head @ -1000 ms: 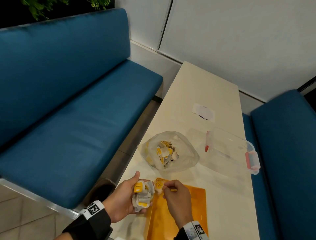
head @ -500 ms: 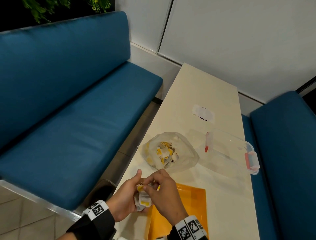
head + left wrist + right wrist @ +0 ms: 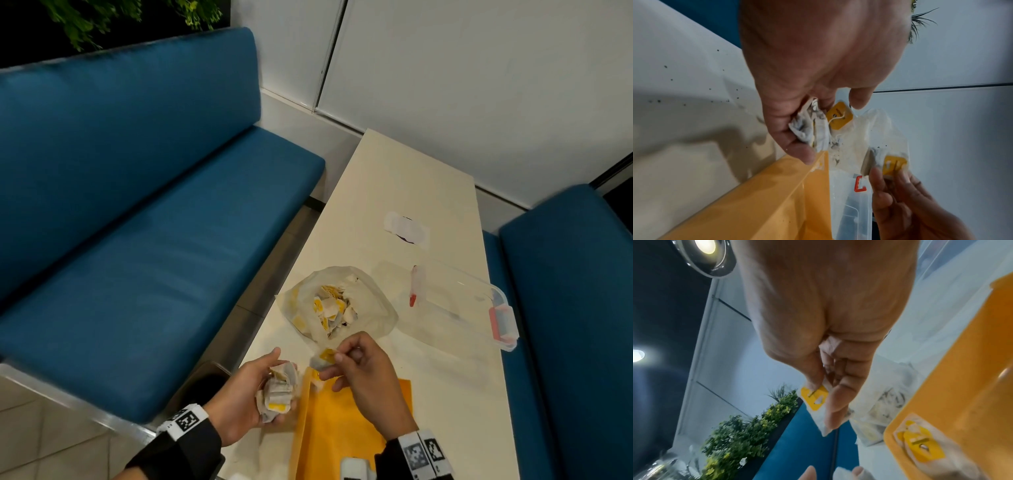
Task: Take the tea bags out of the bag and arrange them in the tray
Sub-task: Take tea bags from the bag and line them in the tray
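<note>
My left hand (image 3: 265, 385) grips a bunch of white tea bags (image 3: 279, 394) with yellow tags beside the orange tray (image 3: 346, 438), at its left edge. In the left wrist view the same bunch of tea bags (image 3: 812, 129) sits in its curled fingers. Just above the tray's far left corner, my right hand (image 3: 334, 365) pinches a single tea bag (image 3: 323, 356) by its yellow tag (image 3: 815, 398). One tea bag (image 3: 920, 449) lies inside the tray. The open clear plastic bag (image 3: 337, 305) with several more tea bags lies just beyond the hands.
A clear plastic container (image 3: 459, 305) with red clips lies right of the bag, near the table's right edge. A white paper scrap (image 3: 406, 228) lies farther back. Blue benches (image 3: 154, 257) flank the narrow cream table (image 3: 394, 178).
My right hand has drawn one tea bag out of the bunch in my left hand and lifted it a little up and to the right. The left hand has stayed put.
</note>
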A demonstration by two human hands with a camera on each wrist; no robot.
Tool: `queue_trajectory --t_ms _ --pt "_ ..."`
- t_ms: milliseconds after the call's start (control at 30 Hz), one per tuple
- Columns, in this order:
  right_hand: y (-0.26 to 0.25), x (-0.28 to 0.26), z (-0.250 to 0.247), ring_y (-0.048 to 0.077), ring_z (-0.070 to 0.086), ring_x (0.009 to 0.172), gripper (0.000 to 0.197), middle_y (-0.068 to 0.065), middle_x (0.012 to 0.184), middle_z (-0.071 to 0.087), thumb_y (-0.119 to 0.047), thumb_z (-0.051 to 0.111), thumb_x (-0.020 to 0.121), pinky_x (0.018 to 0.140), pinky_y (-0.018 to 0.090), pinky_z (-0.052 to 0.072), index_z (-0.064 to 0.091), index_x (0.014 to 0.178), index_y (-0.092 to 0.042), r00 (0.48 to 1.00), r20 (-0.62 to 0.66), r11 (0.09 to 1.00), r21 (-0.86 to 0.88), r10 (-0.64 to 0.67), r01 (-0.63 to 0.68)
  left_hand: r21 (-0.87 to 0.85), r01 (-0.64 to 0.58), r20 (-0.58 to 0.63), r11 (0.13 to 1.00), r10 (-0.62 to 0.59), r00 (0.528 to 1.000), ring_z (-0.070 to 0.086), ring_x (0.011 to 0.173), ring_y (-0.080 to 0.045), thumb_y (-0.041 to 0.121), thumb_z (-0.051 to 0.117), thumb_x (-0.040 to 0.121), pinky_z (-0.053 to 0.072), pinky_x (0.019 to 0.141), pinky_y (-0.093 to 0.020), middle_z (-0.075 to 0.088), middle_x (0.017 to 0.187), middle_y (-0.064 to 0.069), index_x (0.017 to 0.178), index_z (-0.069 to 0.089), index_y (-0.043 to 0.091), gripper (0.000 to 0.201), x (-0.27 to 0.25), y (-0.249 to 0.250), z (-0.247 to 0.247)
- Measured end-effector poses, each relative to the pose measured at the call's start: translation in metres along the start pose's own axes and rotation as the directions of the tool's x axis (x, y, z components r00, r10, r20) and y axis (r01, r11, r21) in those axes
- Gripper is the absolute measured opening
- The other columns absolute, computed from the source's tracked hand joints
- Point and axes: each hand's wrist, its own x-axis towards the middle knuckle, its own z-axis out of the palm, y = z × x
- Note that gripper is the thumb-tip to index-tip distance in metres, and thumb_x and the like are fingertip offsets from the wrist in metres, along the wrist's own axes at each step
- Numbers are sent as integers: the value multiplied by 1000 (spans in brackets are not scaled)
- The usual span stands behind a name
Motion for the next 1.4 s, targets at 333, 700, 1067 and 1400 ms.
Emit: queue_trajectory --t_ms 333,700,1067,1400 --pt "44 -5 -23 29 67 61 12 31 75 70 9 65 87 48 29 48 60 97 12 969 -55 970 -16 243 -244 186 -78 -21 979 84 996 68 85 -27 40 82 78 53 70 -35 71 94 -12 117 68 13 49 0 -8 0" --pt "84 15 12 27 67 59 16 17 66 68 16 63 81 58 36 60 62 86 1 884 -29 881 -79 466 -467 436 -131 -111 890 197 974 72 85 -22 9 97 60 61 71 -37 75 95 -6 108 72 22 56 8 -18 11" --pt "90 22 20 16 63 50 13 9 65 70 2 71 81 49 31 55 67 77 -10 921 -223 902 -226 319 -367 478 -120 -131 870 205 970 69 90 -31 -6 91 62 63 73 -46 71 104 -16 106 71 22 56 24 -28 9" --pt "91 27 29 8 63 70 19 -7 74 68 -11 76 78 55 14 42 66 71 -25 908 -360 878 -337 215 -341 466 -92 -147 880 180 973 71 98 -39 -5 91 57 63 75 -52 72 105 -18 105 73 21 58 25 -28 10"
